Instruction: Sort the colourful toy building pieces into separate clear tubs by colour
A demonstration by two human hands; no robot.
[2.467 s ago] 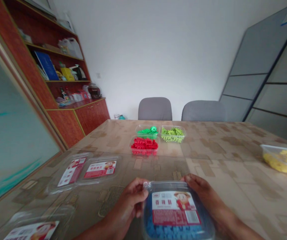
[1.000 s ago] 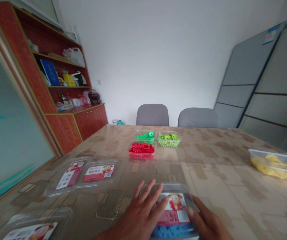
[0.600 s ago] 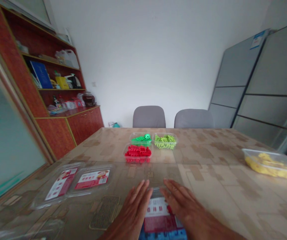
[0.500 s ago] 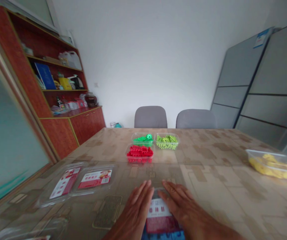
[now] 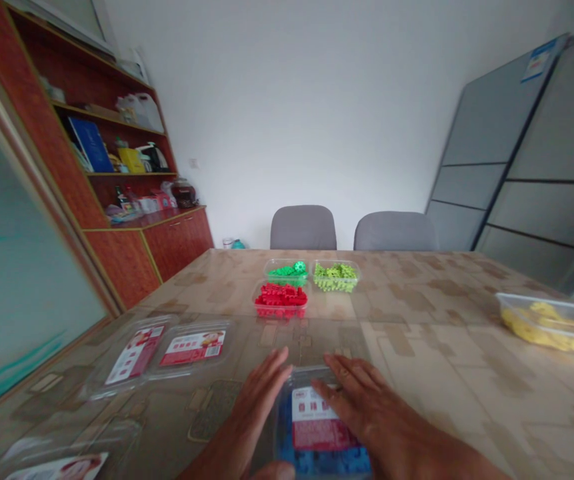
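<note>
A clear plastic box [image 5: 331, 462] with blue pieces inside stands at the front edge of the view. Its lid [image 5: 311, 430] is on and carries a white and dark red label. My right hand [image 5: 371, 407] lies over the lid's right side, its fingers stretched forward and part of the label hidden under them. Along the box's left edge is my left hand [image 5: 249, 413], fingers straight and thumb apart; whether it touches the box I cannot tell.
Flat clear lids [image 5: 191, 348] with labels lie at left, another lid [image 5: 59, 467] nearer. Open boxes of red pieces [image 5: 281, 298], green pieces [image 5: 287, 273] and lime pieces [image 5: 337, 277] stand ahead. A box of yellow pieces [image 5: 547, 327] is at right. Two grey chairs [image 5: 303, 228] stand behind the table.
My left hand has moved left, off the label to the box's left edge, and its thumb has spread. My right hand stays on the lid. More of the box shows now.
</note>
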